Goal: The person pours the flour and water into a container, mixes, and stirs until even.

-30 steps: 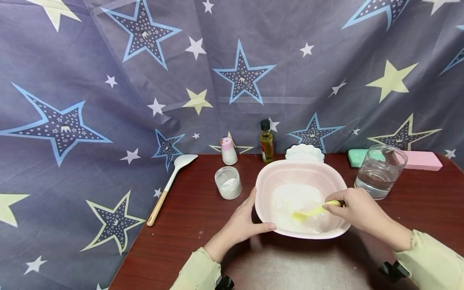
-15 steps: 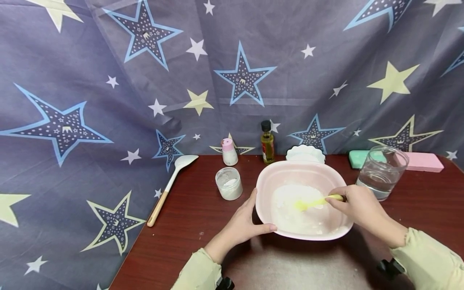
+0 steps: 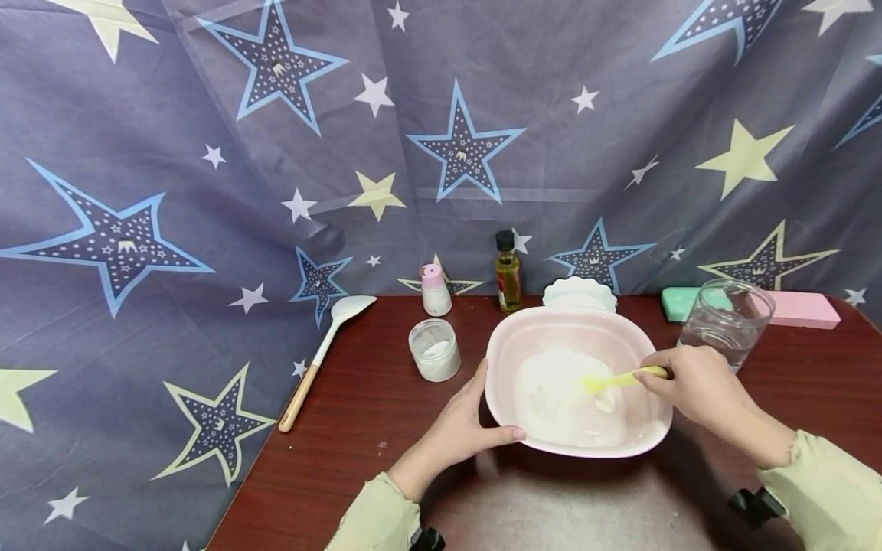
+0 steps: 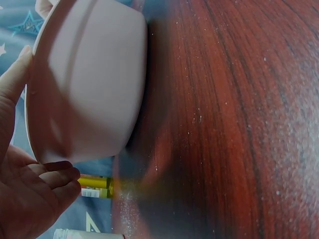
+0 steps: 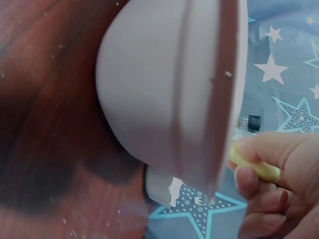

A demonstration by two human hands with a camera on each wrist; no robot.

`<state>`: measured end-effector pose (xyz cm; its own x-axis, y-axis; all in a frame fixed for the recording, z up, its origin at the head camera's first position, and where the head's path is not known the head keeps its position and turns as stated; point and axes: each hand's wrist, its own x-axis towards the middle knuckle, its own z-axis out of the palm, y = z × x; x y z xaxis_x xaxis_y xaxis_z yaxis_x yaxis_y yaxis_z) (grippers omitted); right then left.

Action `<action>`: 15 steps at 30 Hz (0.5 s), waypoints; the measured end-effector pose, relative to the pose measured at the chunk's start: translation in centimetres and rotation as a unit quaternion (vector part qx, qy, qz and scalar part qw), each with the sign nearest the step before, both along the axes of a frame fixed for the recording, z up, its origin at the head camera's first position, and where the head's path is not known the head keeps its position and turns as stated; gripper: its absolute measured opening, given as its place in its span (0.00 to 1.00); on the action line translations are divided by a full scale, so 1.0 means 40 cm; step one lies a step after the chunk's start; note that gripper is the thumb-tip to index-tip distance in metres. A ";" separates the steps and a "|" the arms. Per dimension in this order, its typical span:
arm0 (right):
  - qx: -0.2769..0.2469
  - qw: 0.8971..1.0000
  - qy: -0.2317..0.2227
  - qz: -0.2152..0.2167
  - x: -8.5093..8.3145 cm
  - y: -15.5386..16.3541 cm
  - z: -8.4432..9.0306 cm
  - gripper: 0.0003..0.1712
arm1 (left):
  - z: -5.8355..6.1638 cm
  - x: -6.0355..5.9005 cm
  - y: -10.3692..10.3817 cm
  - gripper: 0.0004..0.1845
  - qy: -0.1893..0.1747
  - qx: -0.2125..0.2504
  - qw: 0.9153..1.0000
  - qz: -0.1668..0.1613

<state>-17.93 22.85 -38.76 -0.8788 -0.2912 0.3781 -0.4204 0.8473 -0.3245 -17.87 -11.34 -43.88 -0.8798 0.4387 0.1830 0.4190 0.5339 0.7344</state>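
Observation:
A pale pink basin (image 3: 641, 344) stands on the table with a white, flour-like mixture (image 3: 558, 390) inside. My left hand (image 3: 458, 428) grips its left rim; in the left wrist view the thumb lies on the near rim and the fingers go under the edge. Between the thumb and fingers of my right hand (image 3: 703, 386) is the handle of a small yellow spatula (image 3: 623, 379). Its head dips into the mixture right of the middle, beside a wet-looking lump. The right wrist view shows the yellow handle (image 5: 264, 171) pinched above the basin's rim, which hides the head.
A glass of water (image 3: 726, 321) stands close behind my right hand. Behind the basin are an oil bottle (image 3: 508, 275) and a white scalloped dish (image 3: 580, 293). To the left are an open powder jar (image 3: 436, 352), a pink-capped shaker (image 3: 435, 291) and a long-handled ladle (image 3: 324, 356).
My right hand has shifted right and slightly back, drawing the spatula's head through the mixture from the middle toward the right. My left hand keeps its hold on the basin's rim.

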 end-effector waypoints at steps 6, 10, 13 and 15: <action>0.007 1.000 -0.025 0.006 0.004 0.024 0.023 0.02 | 0.001 -0.001 -0.001 0.61 0.000 0.000 1.000 0.001; 0.006 0.999 -0.037 0.025 0.011 0.039 0.030 0.05 | 0.000 -0.001 -0.002 0.61 0.003 0.000 1.000 0.000; 0.005 0.998 -0.046 0.041 0.015 0.045 0.033 0.07 | -0.001 -0.002 -0.002 0.61 0.007 0.001 1.000 -0.002; 0.003 0.997 -0.052 0.051 0.017 0.046 0.035 0.08 | -0.003 -0.002 -0.001 0.61 0.009 0.001 1.000 -0.003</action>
<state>-17.26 24.71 -37.38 -0.8786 -0.3839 0.2841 -0.4694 0.8038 -0.3655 -17.96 -11.40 -44.00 -0.8738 0.4433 0.1998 0.4353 0.5298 0.7280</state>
